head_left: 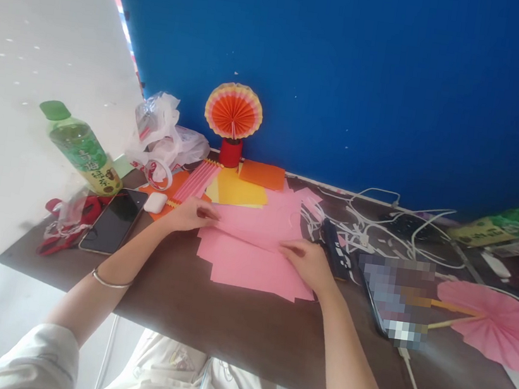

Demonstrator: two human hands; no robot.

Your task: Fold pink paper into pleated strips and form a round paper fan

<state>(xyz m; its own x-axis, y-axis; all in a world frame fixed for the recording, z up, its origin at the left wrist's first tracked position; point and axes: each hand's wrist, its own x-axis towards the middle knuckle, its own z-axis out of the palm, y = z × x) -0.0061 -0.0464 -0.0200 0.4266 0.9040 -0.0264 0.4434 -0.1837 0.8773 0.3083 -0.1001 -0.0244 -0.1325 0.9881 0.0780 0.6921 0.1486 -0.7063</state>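
A sheet of pink paper (259,219) is stretched between my two hands, its near edge slightly lifted or folded. My left hand (194,214) pinches its left side, thumb against fingers. At the near right edge, my right hand (306,263) pinches the same sheet. Beneath it lies a loose stack of pink sheets (249,273), spread unevenly on the dark table (166,284). Just behind are yellow paper (243,191) and a folded orange paper (263,174). A pleated pink paper strip (198,181) rests beyond my left hand.
A round paper fan (234,112) stands in a red holder by the blue wall. Left are a green-capped bottle (81,149), a phone (115,220), a white earphone case (156,202), red-handled scissors (49,246) and plastic bags. Right are white cables, another phone (389,301) and a pink fan (496,321).
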